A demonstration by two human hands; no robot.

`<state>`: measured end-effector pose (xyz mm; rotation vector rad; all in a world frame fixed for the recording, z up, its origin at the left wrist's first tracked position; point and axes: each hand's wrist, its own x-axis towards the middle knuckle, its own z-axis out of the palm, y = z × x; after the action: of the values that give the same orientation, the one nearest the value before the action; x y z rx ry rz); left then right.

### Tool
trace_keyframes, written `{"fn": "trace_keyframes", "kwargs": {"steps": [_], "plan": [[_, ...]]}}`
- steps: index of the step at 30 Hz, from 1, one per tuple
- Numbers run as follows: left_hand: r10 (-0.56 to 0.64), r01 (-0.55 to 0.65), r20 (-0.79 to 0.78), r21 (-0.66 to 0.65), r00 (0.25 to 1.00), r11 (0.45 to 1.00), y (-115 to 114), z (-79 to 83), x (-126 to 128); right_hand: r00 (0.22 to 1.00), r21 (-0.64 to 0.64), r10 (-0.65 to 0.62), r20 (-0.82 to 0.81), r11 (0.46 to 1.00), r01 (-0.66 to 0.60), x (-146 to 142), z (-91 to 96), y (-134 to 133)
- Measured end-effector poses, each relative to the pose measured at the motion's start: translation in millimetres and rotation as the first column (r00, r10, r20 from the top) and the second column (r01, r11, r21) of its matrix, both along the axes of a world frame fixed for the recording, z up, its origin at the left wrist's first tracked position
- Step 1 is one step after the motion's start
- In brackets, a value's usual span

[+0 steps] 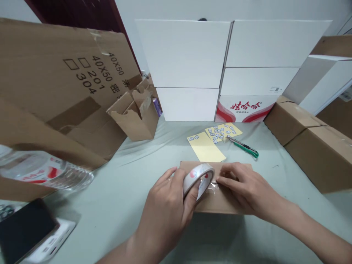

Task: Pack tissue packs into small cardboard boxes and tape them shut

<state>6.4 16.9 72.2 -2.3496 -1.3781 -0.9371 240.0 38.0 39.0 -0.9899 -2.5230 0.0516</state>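
A brown cardboard box (217,203) lies in front of me, with a glossy bit of clear tape (213,188) on its top. My left hand (167,201) is closed around a roll of clear tape (198,175), which it holds tilted just above the box's left part. Over the right part of the box is my right hand (244,187). Its thumb and index finger are pinched together near the tape on the box top, and they seem to hold the tape's end, though the fingertips partly hide it.
Beyond the box lie yellow sticker sheets (206,147) and a green utility knife (244,147). A large open carton (41,73) and small open box (140,117) stand left. A water bottle (46,172) and phone (26,229) are nearer. White carton panels (189,55) stand behind; a long brown box (316,143) is right.
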Motion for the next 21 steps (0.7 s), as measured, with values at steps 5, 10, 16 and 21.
{"fn": "trace_keyframes", "kwargs": {"steps": [5, 10, 16, 21], "plan": [[-0.034, 0.057, 0.158, -0.141, 0.987, 0.988, 0.5, 1.7, 0.7, 0.990, -0.150, 0.119, 0.081, 0.983, -0.106, 6.8, 0.7, -6.7], [0.053, 0.137, 0.419, -0.410, 0.906, 0.902, -4.9, -9.3, -6.7, 0.974, -0.159, 0.113, 0.196, 0.984, -0.083, 6.2, -4.6, -12.1], [-0.002, 0.354, 0.573, -0.503, 0.819, 0.788, -10.5, -33.7, -13.6, 0.972, -0.227, 0.092, 0.217, 0.973, -0.042, -4.4, -2.0, -13.3], [0.032, 0.185, 0.495, -0.382, 0.868, 0.906, -3.5, -35.8, -13.3, 0.976, -0.208, 0.088, 0.200, 0.977, -0.045, -7.0, -2.3, -14.1]]}}
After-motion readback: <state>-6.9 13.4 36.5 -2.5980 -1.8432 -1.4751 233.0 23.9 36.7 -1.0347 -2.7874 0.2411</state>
